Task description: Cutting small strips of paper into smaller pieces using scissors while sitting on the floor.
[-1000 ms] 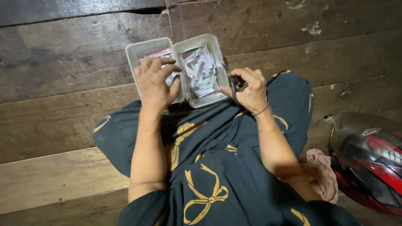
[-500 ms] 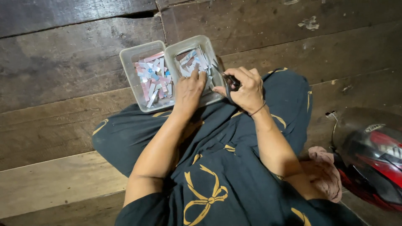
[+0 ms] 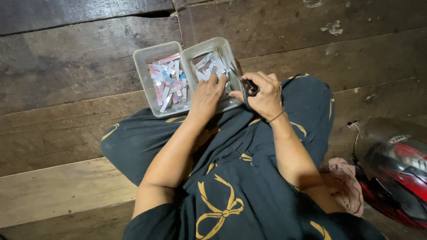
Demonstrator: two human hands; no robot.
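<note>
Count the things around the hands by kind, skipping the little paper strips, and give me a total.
Clear trays: 2 (left tray, right tray)
Scissors: 1, in the right hand
Helmet: 1
Pink cloth: 1
Total: 5
The left hand reaches into the right tray.

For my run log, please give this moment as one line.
left hand: in right tray, on paper strips | right hand: holding scissors | left tray: strips

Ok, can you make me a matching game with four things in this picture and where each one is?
Things:
1. left hand
2. right hand
3. helmet
4. pink strips

Places:
A. in the left box
B. on the floor at the far right
C. reaching into the right box
D. holding dark scissors

Pairs: 1-C, 2-D, 3-B, 4-A
</note>
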